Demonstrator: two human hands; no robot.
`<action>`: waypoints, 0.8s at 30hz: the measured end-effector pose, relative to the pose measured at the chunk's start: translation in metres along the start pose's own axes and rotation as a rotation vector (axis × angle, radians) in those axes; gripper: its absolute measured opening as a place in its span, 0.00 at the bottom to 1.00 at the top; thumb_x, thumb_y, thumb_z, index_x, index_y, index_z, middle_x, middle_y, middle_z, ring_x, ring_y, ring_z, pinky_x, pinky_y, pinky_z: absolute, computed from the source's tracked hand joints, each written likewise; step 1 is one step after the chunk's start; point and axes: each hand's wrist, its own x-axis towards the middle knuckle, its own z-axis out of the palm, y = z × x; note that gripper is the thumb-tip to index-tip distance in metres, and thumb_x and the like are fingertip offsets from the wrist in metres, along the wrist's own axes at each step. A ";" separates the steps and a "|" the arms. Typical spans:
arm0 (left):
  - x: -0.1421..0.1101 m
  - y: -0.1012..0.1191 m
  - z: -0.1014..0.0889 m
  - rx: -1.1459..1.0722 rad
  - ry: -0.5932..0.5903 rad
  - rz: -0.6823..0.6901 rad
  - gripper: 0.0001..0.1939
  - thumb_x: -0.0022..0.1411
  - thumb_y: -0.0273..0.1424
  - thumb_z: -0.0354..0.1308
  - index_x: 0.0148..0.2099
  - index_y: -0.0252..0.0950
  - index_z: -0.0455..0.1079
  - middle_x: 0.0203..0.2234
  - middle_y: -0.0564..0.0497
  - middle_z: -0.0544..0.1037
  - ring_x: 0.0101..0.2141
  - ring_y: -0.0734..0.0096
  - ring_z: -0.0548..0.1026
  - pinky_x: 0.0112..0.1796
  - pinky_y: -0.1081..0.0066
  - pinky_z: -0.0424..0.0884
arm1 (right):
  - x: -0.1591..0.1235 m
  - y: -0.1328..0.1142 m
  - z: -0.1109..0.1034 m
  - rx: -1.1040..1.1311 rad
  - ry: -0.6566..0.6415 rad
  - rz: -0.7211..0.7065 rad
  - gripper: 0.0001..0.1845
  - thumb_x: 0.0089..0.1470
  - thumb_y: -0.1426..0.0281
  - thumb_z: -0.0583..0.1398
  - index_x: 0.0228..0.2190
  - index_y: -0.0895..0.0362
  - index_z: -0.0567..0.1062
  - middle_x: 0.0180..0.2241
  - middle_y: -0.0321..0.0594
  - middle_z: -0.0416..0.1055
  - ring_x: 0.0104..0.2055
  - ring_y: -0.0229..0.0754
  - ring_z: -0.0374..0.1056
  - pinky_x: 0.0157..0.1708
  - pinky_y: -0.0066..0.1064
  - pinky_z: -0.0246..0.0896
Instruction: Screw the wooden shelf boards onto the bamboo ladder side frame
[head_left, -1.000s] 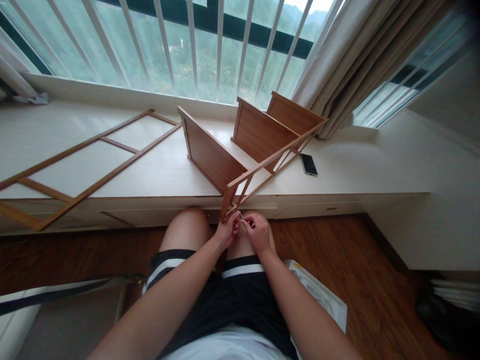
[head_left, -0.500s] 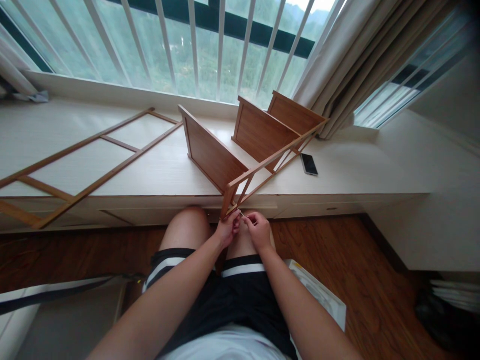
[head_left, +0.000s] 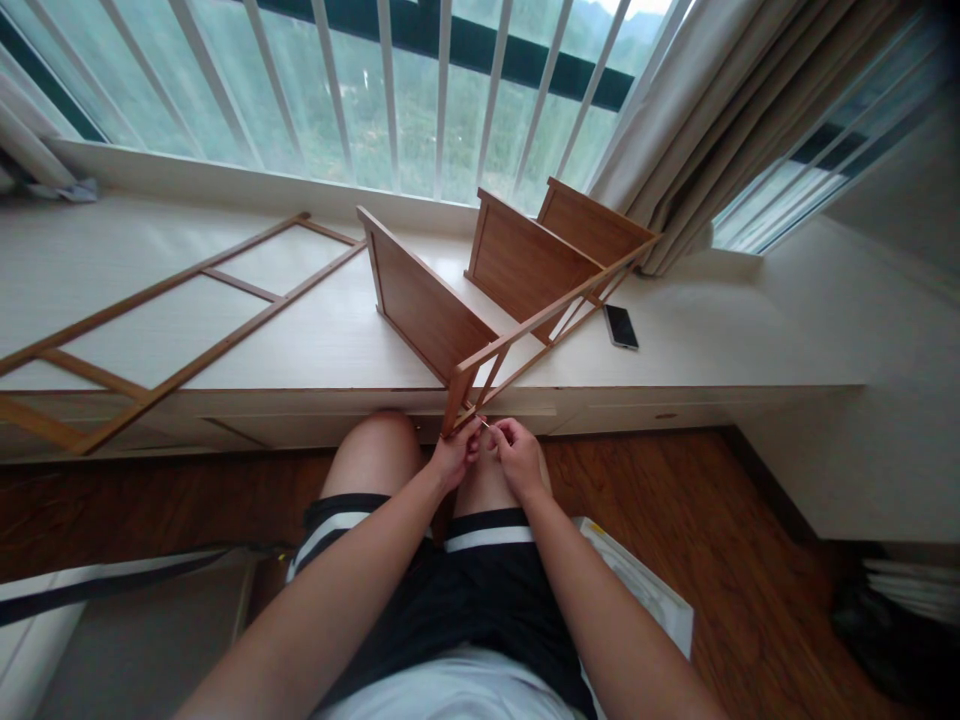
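My left hand (head_left: 453, 456) is closed around the near lower end of a brown wooden shelf frame (head_left: 540, 325), just past the sill's front edge. Close beside it, my right hand (head_left: 519, 456) pinches a thin, light metal rod (head_left: 484, 423) whose tip points at the frame's end; its exact kind is too small to tell. Joined to this frame are three wooden panels standing on edge: a near panel (head_left: 427, 300), a middle panel (head_left: 532, 255) and a far panel (head_left: 596, 222). The contact point between rod and frame is partly hidden by my fingers.
A second, ladder-like wooden frame (head_left: 225, 345) lies on the white window sill (head_left: 315, 360) at the left. A phone (head_left: 621, 327) rests right of the shelf. Beige curtains (head_left: 705, 120) hang behind. On the floor, a white box (head_left: 645, 590) stands beside my right leg.
Both hands stay in nearly the same place, with a slight shift of the right fingers on the rod. The view has moved very slightly; the frames and panels have not visibly moved.
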 end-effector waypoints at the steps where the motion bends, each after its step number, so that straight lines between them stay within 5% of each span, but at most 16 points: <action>1: 0.000 0.000 0.000 -0.002 0.006 -0.001 0.20 0.48 0.40 0.70 0.38 0.32 0.73 0.22 0.57 0.64 0.18 0.86 0.60 0.16 0.82 0.48 | -0.001 0.000 0.000 -0.023 0.015 -0.015 0.13 0.59 0.59 0.57 0.32 0.55 0.73 0.25 0.36 0.72 0.28 0.40 0.68 0.32 0.30 0.61; 7: -0.001 0.001 -0.001 -0.025 0.014 -0.013 0.19 0.48 0.38 0.70 0.39 0.33 0.74 0.23 0.57 0.64 0.19 0.86 0.60 0.16 0.83 0.48 | -0.005 0.003 -0.003 -0.145 0.116 -0.093 0.13 0.54 0.62 0.62 0.39 0.56 0.72 0.30 0.38 0.73 0.30 0.41 0.68 0.33 0.31 0.62; 24: 0.000 0.003 -0.002 -0.030 -0.004 -0.052 0.20 0.47 0.39 0.70 0.39 0.33 0.73 0.24 0.57 0.65 0.19 0.86 0.61 0.16 0.82 0.48 | -0.007 0.009 -0.004 -0.214 0.140 -0.139 0.10 0.55 0.63 0.62 0.36 0.56 0.75 0.30 0.39 0.74 0.29 0.41 0.67 0.33 0.32 0.62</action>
